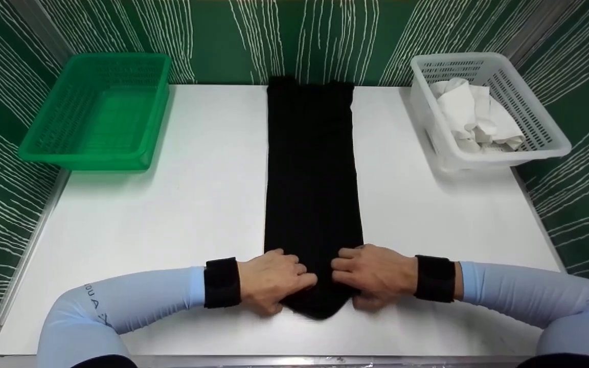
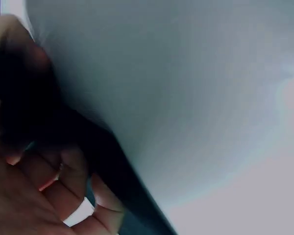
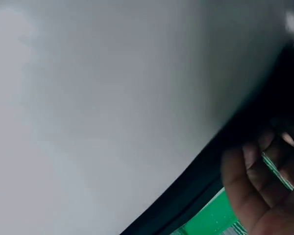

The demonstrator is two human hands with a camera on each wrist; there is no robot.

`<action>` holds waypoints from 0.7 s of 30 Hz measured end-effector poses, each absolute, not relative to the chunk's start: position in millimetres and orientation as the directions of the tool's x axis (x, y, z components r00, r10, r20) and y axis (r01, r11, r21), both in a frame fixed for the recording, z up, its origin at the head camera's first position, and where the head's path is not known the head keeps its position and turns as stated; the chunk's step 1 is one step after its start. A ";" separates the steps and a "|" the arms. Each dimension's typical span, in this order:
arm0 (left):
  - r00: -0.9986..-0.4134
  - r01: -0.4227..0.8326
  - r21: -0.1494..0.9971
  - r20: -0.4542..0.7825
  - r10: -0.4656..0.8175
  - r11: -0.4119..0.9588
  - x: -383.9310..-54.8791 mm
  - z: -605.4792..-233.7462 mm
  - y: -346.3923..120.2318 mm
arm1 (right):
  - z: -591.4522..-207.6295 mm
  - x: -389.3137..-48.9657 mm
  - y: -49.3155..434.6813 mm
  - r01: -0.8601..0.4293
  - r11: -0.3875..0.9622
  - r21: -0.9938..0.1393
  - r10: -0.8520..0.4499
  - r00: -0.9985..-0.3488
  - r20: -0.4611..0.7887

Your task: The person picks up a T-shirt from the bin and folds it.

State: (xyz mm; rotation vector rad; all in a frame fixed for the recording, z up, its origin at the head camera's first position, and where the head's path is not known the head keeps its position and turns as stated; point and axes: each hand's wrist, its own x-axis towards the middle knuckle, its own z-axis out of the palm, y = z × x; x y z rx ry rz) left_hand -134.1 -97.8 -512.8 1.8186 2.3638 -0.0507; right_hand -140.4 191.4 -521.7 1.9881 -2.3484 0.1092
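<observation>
A long black folded garment [image 1: 312, 179] lies lengthwise down the middle of the white table, from the back wall towards the front edge. At its near end, my left hand [image 1: 276, 280] grips the left side with thumb and curled fingers. My right hand [image 1: 376, 275] holds the right side in the same way. Between the hands the near end sags in a rounded point. In the left wrist view, dark fabric [image 2: 120, 169] runs past the fingers; the right wrist view shows the garment's edge [image 3: 206, 169] beside the curled fingers.
At the back left of the white table [image 1: 197, 204] is a green plastic basket [image 1: 143, 156] with nothing in it. A white basket [image 1: 545, 151] at the back right contains crumpled white cloth [image 1: 463, 110]. Green walls with white streaks enclose the table's back and sides.
</observation>
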 end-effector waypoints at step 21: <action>-0.396 0.857 0.428 0.195 0.897 0.286 -158.5 -506.5 -112.1 | -512.6 -160.1 188.1 -0.822 0.209 -0.530 -0.916 -0.354 0.188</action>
